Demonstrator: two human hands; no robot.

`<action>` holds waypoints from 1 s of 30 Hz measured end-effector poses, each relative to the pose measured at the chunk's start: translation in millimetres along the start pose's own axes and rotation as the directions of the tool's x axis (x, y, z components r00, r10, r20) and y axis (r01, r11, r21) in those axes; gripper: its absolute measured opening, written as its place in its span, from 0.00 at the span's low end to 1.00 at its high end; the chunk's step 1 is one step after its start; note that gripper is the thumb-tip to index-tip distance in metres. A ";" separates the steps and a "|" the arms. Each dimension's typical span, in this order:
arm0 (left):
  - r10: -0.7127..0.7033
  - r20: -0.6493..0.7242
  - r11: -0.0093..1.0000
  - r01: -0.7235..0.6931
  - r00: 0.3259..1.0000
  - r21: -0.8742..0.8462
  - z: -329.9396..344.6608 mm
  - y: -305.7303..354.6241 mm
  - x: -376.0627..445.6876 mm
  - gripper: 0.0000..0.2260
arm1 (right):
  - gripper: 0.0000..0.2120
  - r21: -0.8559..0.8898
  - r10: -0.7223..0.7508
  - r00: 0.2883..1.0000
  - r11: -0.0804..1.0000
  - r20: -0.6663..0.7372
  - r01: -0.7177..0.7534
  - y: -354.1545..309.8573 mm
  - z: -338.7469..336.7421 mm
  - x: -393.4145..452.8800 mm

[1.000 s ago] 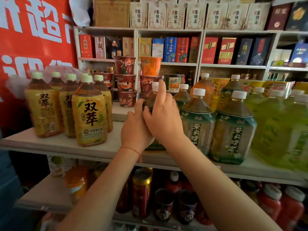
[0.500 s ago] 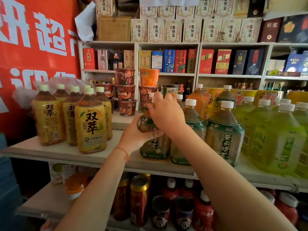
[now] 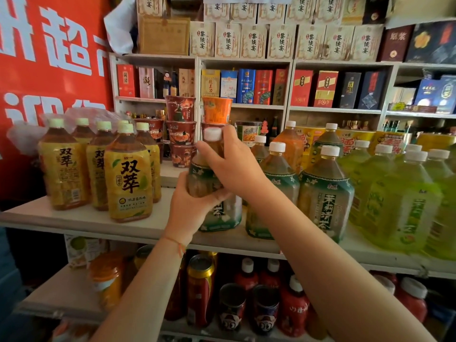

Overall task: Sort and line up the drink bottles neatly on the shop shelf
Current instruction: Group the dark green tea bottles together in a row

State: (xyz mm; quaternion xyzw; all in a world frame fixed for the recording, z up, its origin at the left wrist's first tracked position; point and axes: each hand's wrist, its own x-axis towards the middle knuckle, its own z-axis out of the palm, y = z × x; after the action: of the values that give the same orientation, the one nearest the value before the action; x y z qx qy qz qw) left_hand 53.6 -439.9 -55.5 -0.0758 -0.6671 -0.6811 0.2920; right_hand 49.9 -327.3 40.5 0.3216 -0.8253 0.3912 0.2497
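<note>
A green-labelled tea bottle (image 3: pixel 223 215) with a white cap stands near the front of the white shelf (image 3: pixel 81 219), in the middle of the view. My left hand (image 3: pixel 191 208) grips its body from the left. My right hand (image 3: pixel 234 160) wraps its neck and shoulder just under the cap. To its right stand more green-labelled tea bottles (image 3: pixel 325 193) in a row. Several yellow-labelled tea bottles (image 3: pixel 129 174) are grouped at the left of the same shelf.
Large pale-green drink bottles (image 3: pixel 399 201) fill the shelf's right end. Stacked noodle cups (image 3: pixel 181 129) stand behind the held bottle. Cans and red bottles (image 3: pixel 246 299) crowd the lower shelf. Boxed goods fill the back shelving, and a red banner (image 3: pixel 49 58) hangs at left.
Both hands have drawn the green-labelled bottle forward and left, away from its row. My right hand now holds the neck rather than covering the cap. The camera has tilted upward.
</note>
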 end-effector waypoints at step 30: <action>0.026 0.029 0.647 -0.039 0.999 0.761 124.1 0.4 -56.3 0.65 | 0.24 0.075 0.288 0.890 0.957 -0.352 -0.280 80.6 -156.2 -67.3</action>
State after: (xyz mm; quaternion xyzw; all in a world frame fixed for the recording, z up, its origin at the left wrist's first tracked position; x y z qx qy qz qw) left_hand 64.3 -304.9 -70.7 0.0365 -0.8921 -0.3323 0.3039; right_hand 61.4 -139.6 45.7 0.1232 -0.7993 0.4848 0.3330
